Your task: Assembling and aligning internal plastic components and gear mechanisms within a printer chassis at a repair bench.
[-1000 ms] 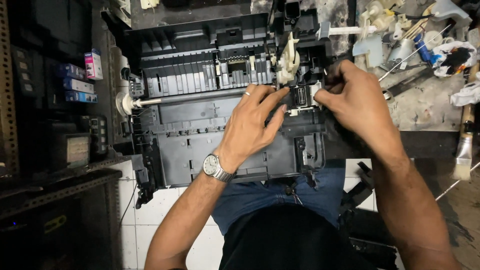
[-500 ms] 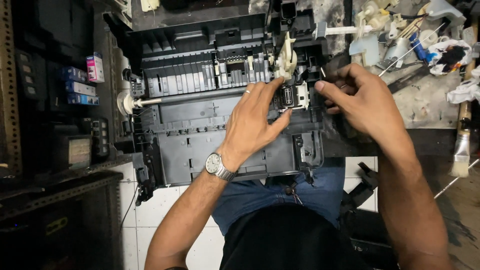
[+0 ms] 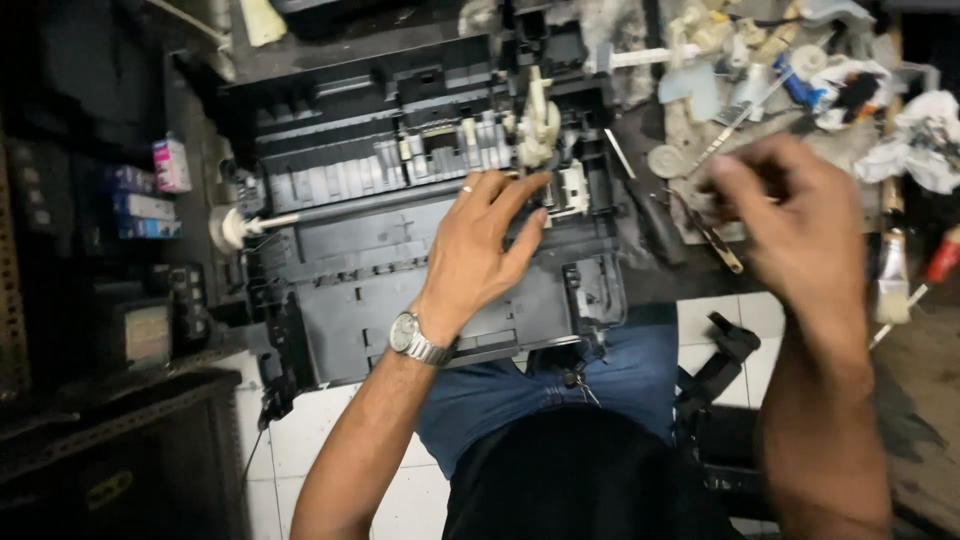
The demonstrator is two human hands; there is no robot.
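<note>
A stripped black printer chassis (image 3: 400,290) lies across my lap and the bench edge. My left hand (image 3: 485,245), with a wristwatch (image 3: 408,335), rests flat on it. Its fingertips touch a small white part (image 3: 574,188) just below a cream gear assembly (image 3: 538,125). A metal shaft with a white end wheel (image 3: 235,225) runs along the chassis to the left. My right hand (image 3: 790,220) is blurred, off the printer, over the cluttered bench to the right. Its fingers are curled, and I cannot tell whether they hold anything.
Loose white and grey plastic parts, a thin screwdriver (image 3: 715,240) and rags (image 3: 930,140) crowd the bench at the upper right. A paintbrush (image 3: 890,280) and a red-handled tool (image 3: 940,262) lie at the right edge. Small ink boxes (image 3: 170,165) stand on the left shelf. White floor tiles (image 3: 320,420) show below.
My right hand has left the white mechanism and swung right, out over the bench clutter. My left hand stays on the chassis with its fingertips at the white part.
</note>
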